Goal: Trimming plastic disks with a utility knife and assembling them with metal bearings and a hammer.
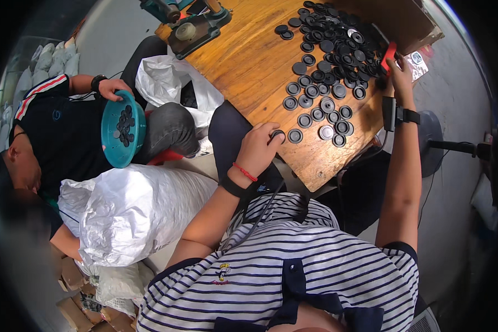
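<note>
My left hand (258,148) is at the table's near left edge, its fingers closed on a black round disc (278,135). Out at the right edge of the table, my right hand (402,79) grips a flat red object (390,55) whose kind I cannot make out. That red object stands beside a large heap of black round discs (343,52) with raised rims. Several more discs (317,114) lie scattered toward the near corner, between my two hands. A few of them shine in the light.
A green metal hand press (199,33) stands at the table's far left, and a cardboard box (395,22) at the far right. On the left a person holds a teal basin (144,130) with black discs. White sacks (144,205) lie near that person. The wooden table (249,72) has a near corner.
</note>
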Demonstrator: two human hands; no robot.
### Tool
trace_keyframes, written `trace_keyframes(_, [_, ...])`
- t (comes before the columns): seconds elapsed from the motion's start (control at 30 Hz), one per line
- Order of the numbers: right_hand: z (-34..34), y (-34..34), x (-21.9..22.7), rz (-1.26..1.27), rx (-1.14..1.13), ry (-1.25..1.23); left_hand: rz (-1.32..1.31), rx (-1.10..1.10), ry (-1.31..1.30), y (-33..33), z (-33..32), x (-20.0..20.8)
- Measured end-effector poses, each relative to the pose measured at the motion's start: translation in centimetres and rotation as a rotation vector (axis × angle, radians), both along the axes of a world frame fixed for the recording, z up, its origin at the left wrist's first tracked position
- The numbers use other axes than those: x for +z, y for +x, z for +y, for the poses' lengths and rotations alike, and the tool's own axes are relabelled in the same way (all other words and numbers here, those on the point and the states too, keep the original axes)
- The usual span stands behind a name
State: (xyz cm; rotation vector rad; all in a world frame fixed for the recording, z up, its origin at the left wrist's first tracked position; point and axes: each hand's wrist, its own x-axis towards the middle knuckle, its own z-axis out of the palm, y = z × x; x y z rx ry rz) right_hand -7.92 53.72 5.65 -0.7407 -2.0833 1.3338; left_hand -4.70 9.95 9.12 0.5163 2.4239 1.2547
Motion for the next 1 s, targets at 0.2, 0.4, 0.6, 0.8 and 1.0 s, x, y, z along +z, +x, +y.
trace_keyframes(0.2, [-11.3, 5.6, -1.3, 0.071, 0.105, 0.139, -0.038, 0.038, 0.144, -1.3, 2.5, -0.1])
trace_keyframes(0.4, [-20.8, 12.7, 1.5, -0.097, 0.486, 0.518, 0.016, -0.073, 0.277, -1.0, 4.4, -0.6])
trace_keyframes(0.6, [-22.3, 21.8, -5.1, 0.051, -0.444, -0.322, 0.433, 0.141, 0.02, -1.2, -2.1, -1.3])
trace_keyframes(0.8, [-29.0, 25.7, -21.0, -0.673, 0.775, -0.376, 0.45, -0.013, -0.318, -7.1, -6.3, -4.2])
trace_keyframes(1.0, [-31.4, 22.3, -22.5, -0.676, 0.913, -0.458, 0.409, 0.084, -0.268, -7.6, -5.6, -7.3])
